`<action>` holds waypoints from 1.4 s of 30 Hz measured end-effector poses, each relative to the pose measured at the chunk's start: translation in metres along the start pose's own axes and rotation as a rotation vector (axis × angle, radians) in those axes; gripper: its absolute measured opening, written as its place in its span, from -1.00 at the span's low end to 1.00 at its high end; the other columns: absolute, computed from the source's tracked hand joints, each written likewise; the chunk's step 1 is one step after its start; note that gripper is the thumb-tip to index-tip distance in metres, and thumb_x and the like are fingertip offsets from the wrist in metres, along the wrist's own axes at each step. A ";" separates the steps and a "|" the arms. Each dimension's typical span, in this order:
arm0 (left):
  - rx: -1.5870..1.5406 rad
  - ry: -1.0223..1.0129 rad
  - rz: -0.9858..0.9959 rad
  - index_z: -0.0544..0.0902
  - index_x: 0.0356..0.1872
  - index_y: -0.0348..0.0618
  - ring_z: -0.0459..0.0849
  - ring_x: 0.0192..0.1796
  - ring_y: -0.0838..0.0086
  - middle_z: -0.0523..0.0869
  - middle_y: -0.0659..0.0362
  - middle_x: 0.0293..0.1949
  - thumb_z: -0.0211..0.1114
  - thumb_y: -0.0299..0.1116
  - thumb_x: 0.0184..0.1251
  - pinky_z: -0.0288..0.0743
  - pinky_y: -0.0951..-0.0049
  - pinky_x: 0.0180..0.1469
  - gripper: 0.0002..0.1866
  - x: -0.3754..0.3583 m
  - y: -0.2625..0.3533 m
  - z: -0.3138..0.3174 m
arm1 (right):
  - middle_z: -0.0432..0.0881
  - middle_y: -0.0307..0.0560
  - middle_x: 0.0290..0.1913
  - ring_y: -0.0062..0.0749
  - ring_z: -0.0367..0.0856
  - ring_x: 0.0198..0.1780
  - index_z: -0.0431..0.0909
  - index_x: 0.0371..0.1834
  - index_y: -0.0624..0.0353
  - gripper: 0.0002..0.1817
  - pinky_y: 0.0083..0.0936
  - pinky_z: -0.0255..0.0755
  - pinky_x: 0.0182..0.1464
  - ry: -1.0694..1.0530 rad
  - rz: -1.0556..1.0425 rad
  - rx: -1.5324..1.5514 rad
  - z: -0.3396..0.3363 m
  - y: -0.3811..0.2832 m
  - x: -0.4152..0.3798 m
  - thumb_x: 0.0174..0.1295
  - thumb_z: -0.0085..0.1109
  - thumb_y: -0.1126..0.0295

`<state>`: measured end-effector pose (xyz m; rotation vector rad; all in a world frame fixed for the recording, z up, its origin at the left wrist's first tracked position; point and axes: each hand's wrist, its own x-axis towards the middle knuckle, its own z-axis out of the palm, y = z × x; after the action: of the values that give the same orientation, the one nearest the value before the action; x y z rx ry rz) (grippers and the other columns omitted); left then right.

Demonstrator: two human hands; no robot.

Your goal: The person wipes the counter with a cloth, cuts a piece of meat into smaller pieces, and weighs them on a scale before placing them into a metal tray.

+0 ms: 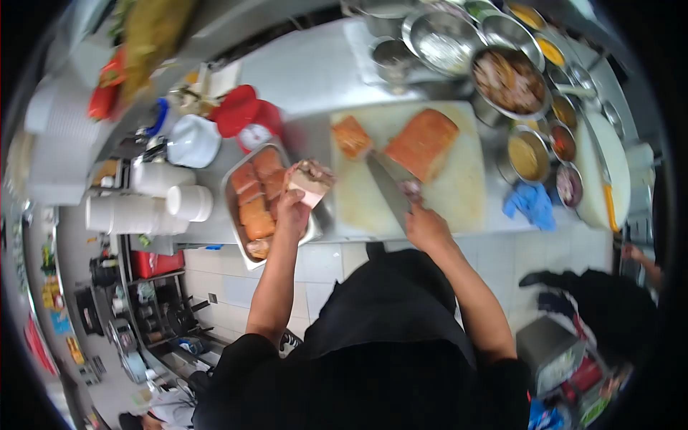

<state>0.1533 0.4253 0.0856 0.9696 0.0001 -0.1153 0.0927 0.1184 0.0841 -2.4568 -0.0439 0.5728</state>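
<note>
My left hand grips a cut fish piece, its pale side facing up, at the right edge of a metal tray. Several orange salmon portions lie in that tray. My right hand is closed round a knife, whose broad blade points away over a white cutting board. Near the blade's tip rests a small salmon piece. A larger salmon slab lies to the right of the blade. Beside the knife's handle end is a small pinkish scrap.
A red kitchen scale stands behind the tray, with stacked white containers to the left. On the right are a pot of meat pieces, sauce pots, a blue cloth and another knife on a white round board. Another person is at lower right.
</note>
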 end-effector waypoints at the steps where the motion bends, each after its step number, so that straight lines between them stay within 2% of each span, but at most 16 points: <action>1: 0.056 -0.018 0.059 0.39 0.21 -0.15 0.56 0.18 0.20 0.54 0.07 0.10 0.27 -0.41 -0.16 0.46 0.17 0.27 -0.29 0.012 0.025 -0.007 | 0.66 0.33 -0.31 0.24 0.65 -0.19 0.35 0.04 0.32 -0.67 0.08 0.50 -0.10 0.015 0.001 -0.001 0.001 -0.002 0.000 0.29 -0.04 0.35; 2: 0.214 0.144 0.085 0.41 0.20 -0.13 0.59 0.14 0.22 0.56 0.05 0.08 0.26 -0.48 -0.14 0.52 0.21 0.20 -0.31 0.021 0.062 0.001 | 0.66 0.33 -0.31 0.24 0.65 -0.18 0.36 0.04 0.31 -0.67 0.08 0.50 -0.09 0.018 -0.007 -0.020 0.000 -0.005 -0.001 0.29 -0.02 0.34; 4: 0.520 0.208 0.173 0.41 0.18 -0.15 0.64 0.01 0.30 0.58 0.05 0.02 0.30 -0.61 -0.09 0.60 0.25 0.04 -0.34 0.078 0.114 -0.054 | 0.67 0.32 -0.31 0.23 0.66 -0.18 0.37 0.03 0.31 -0.67 0.07 0.50 -0.08 0.017 0.002 -0.062 -0.001 -0.013 -0.003 0.30 0.00 0.32; 6: 0.757 0.485 0.088 0.49 0.11 -0.23 0.69 -0.21 0.38 0.67 0.08 -0.15 0.44 -0.40 -0.02 0.60 0.41 -0.16 -0.42 0.115 0.169 -0.036 | 0.67 0.32 -0.31 0.23 0.66 -0.19 0.37 0.03 0.32 -0.66 0.06 0.51 -0.08 0.023 0.006 -0.094 0.000 -0.018 -0.005 0.30 0.01 0.31; 8: 1.083 0.479 0.082 0.55 0.08 -0.25 0.69 -0.20 0.42 0.70 0.04 -0.17 0.46 -0.21 -0.02 0.59 0.47 -0.17 -0.40 0.182 0.198 -0.099 | 0.67 0.31 -0.33 0.20 0.67 -0.21 0.39 0.03 0.35 -0.65 0.02 0.52 -0.10 0.049 0.018 -0.132 0.004 -0.019 -0.007 0.31 0.02 0.31; 9: 1.105 0.445 0.037 0.66 -0.06 -0.26 0.69 -0.21 0.45 0.73 0.04 -0.20 0.45 -0.08 -0.05 0.57 0.50 -0.14 -0.45 0.200 0.206 -0.110 | 0.67 0.31 -0.33 0.20 0.67 -0.21 0.39 0.03 0.35 -0.65 0.02 0.52 -0.10 0.059 0.019 -0.137 0.004 -0.021 -0.008 0.31 0.02 0.31; 11: 1.488 0.395 -0.150 0.73 -0.17 -0.26 0.73 -0.15 0.32 0.76 -0.02 -0.20 0.36 0.07 -0.03 0.58 0.42 -0.05 -0.43 0.218 0.223 -0.101 | 0.67 0.30 -0.35 0.17 0.69 -0.24 0.39 0.05 0.40 -0.63 0.01 0.54 -0.14 0.086 0.014 -0.149 0.004 -0.026 -0.011 0.31 0.01 0.33; 14: 1.807 0.424 -0.235 0.76 -0.21 -0.25 0.74 -0.05 0.19 0.75 -0.07 -0.11 0.27 0.24 -0.07 0.56 0.34 0.03 -0.32 0.249 0.221 -0.119 | 0.68 0.27 -0.39 0.15 0.69 -0.29 0.37 0.10 0.44 -0.59 -0.01 0.55 -0.18 0.137 0.015 -0.187 0.010 -0.028 -0.012 0.31 0.01 0.34; 17: 1.867 0.302 -0.296 0.74 -0.11 -0.23 0.70 0.07 0.10 0.71 -0.14 -0.02 0.21 0.36 -0.14 0.53 0.26 0.11 -0.19 0.266 0.214 -0.144 | 0.67 0.24 -0.43 0.14 0.70 -0.33 0.32 0.17 0.50 -0.53 -0.03 0.57 -0.22 0.154 0.004 -0.206 0.014 -0.029 -0.014 0.31 0.00 0.34; 19: 1.922 0.280 -0.288 0.75 -0.14 -0.23 0.72 0.03 0.15 0.74 -0.12 -0.07 0.27 0.34 -0.20 0.55 0.30 0.07 -0.20 0.274 0.207 -0.158 | 0.67 0.24 -0.44 0.13 0.70 -0.34 0.31 0.18 0.51 -0.51 -0.04 0.57 -0.23 0.152 0.016 -0.219 0.016 -0.030 -0.014 0.31 0.00 0.33; 21: 1.728 0.376 -0.334 0.75 -0.18 -0.22 0.75 -0.04 0.19 0.75 -0.09 -0.12 0.29 0.32 -0.20 0.58 0.34 0.01 -0.23 0.272 0.203 -0.166 | 0.67 0.24 -0.45 0.13 0.70 -0.35 0.29 0.19 0.52 -0.50 -0.04 0.57 -0.25 0.147 0.020 -0.237 0.017 -0.032 -0.014 0.30 0.00 0.33; 25: 1.850 0.339 -0.325 0.77 -0.24 -0.18 0.76 -0.10 0.23 0.77 -0.05 -0.16 0.32 0.30 -0.20 0.59 0.35 -0.06 -0.29 0.257 0.208 -0.133 | 0.67 0.25 -0.46 0.13 0.70 -0.36 0.30 0.19 0.52 -0.50 -0.04 0.57 -0.24 0.154 0.027 -0.269 0.016 -0.034 -0.014 0.30 0.01 0.33; 29: 1.807 0.377 -0.264 0.74 -0.18 -0.32 0.75 -0.03 0.18 0.75 -0.11 -0.12 0.35 0.34 -0.26 0.58 0.34 0.02 -0.17 0.262 0.202 -0.144 | 0.67 0.25 -0.46 0.13 0.70 -0.35 0.29 0.18 0.51 -0.50 -0.03 0.57 -0.24 0.158 0.005 -0.281 0.018 -0.033 -0.014 0.30 0.01 0.33; 30: 1.720 0.313 -0.349 0.65 0.02 -0.38 0.69 0.08 0.12 0.70 -0.14 0.02 0.37 0.36 -0.31 0.55 0.31 0.10 -0.02 0.260 0.207 -0.141 | 0.67 0.25 -0.46 0.13 0.70 -0.35 0.29 0.18 0.51 -0.50 -0.03 0.57 -0.24 0.156 0.001 -0.284 0.018 -0.033 -0.014 0.30 0.01 0.33; 36: 1.687 0.582 -0.300 0.38 0.31 -0.40 0.57 0.23 0.05 0.54 -0.23 0.22 0.37 0.32 -0.29 0.51 0.26 0.18 0.16 0.263 0.202 -0.133 | 0.67 0.25 -0.44 0.12 0.70 -0.34 0.30 0.18 0.49 -0.51 -0.03 0.57 -0.24 0.165 0.020 -0.289 0.021 -0.033 -0.014 0.31 0.01 0.32; 42: 1.720 0.377 -0.303 0.52 0.15 -0.43 0.67 0.10 0.09 0.62 -0.23 0.11 0.43 0.24 -0.28 0.56 0.30 0.10 0.01 0.246 0.209 -0.127 | 0.67 0.25 -0.44 0.11 0.70 -0.35 0.32 0.17 0.48 -0.53 -0.04 0.57 -0.24 0.185 0.031 -0.288 0.022 -0.035 -0.013 0.31 -0.01 0.33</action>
<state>0.4253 0.6231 0.1731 2.6975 0.4628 -0.2101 0.0750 0.1565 0.0934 -2.7852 -0.0143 0.3696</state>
